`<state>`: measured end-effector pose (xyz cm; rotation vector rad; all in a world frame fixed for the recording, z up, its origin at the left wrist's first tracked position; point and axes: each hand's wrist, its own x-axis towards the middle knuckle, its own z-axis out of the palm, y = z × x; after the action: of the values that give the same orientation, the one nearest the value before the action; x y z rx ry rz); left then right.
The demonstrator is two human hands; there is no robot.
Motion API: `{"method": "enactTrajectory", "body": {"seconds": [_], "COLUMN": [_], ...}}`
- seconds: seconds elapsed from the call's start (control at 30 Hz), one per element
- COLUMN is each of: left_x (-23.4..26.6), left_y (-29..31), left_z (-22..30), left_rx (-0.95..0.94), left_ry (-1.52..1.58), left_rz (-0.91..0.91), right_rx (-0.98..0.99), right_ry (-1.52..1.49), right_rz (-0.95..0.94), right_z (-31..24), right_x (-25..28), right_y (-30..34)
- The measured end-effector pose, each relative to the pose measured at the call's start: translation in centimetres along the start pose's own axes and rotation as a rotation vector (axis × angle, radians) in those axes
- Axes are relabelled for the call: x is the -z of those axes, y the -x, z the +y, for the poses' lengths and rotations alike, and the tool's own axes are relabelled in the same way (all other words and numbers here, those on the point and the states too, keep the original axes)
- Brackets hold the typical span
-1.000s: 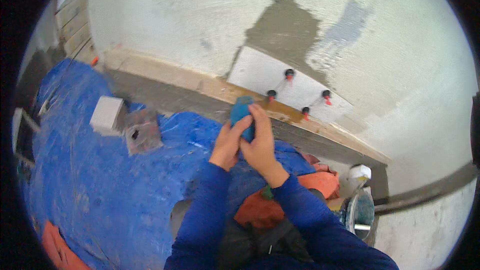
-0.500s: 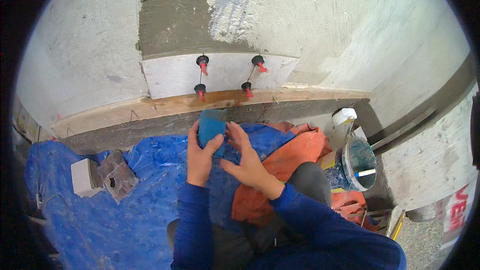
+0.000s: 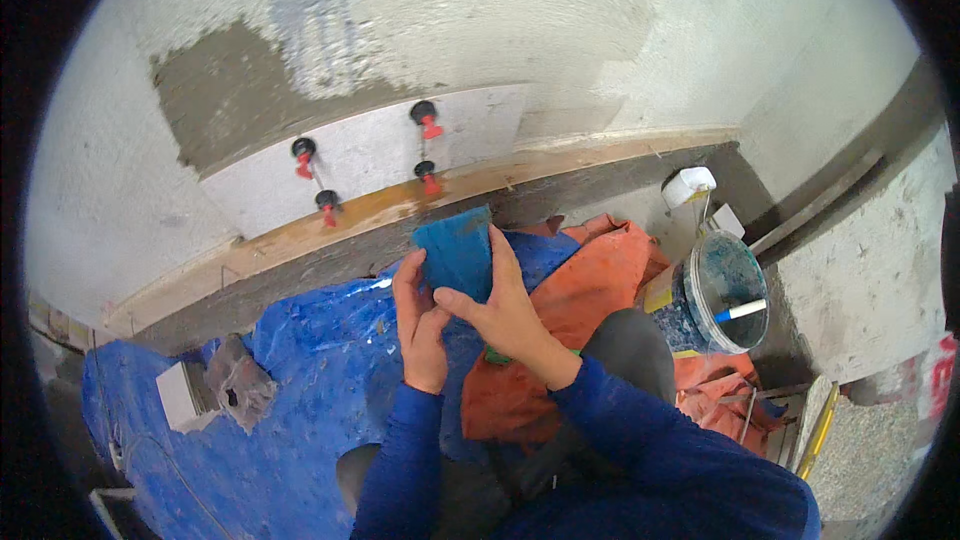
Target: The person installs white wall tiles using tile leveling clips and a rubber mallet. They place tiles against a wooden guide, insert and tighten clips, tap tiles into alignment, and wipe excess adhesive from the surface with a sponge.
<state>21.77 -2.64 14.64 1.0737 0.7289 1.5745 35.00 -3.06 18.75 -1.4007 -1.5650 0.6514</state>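
The right hand (image 3: 508, 318) grips the blue pad (image 3: 456, 250) by its right edge; the left hand (image 3: 420, 335) curls at the opposite edge, its grip uncertain. The pad is in front of and below the white tile (image 3: 375, 150), with open room before the tile's lower edge. A wooden strip (image 3: 590, 150) runs under the tile; a bucket (image 3: 693, 308) stands to its lower right.

The top (image 3: 660, 502) is deep blue with long, wrinkled sleeves (image 3: 402, 465); the trousers (image 3: 638, 362) are dark grey.
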Motion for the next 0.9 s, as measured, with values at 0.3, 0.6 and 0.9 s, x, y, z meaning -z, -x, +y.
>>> {"method": "enactTrajectory", "body": {"seconds": [0.3, 0.6, 0.9], "left_x": [-5.0, -4.0, -6.0], "left_y": [-1.1, -1.2, 3.9], "left_z": [-0.3, 1.1, 6.9], "left_rx": [0.022, 0.065, 0.071], "left_ry": [0.267, 0.054, -0.233], "left_rz": [0.011, 0.147, 0.026], "right_rx": [-0.005, 0.684, 0.836], "right_ry": [0.214, 0.296, 0.513], "right_rz": [0.231, 0.668, 0.487], "right_z": [4.0, 3.4, 7.9], "right_x": [4.3, 6.5, 8.8], "right_y": [-4.5, -16.8, -18.8]}}
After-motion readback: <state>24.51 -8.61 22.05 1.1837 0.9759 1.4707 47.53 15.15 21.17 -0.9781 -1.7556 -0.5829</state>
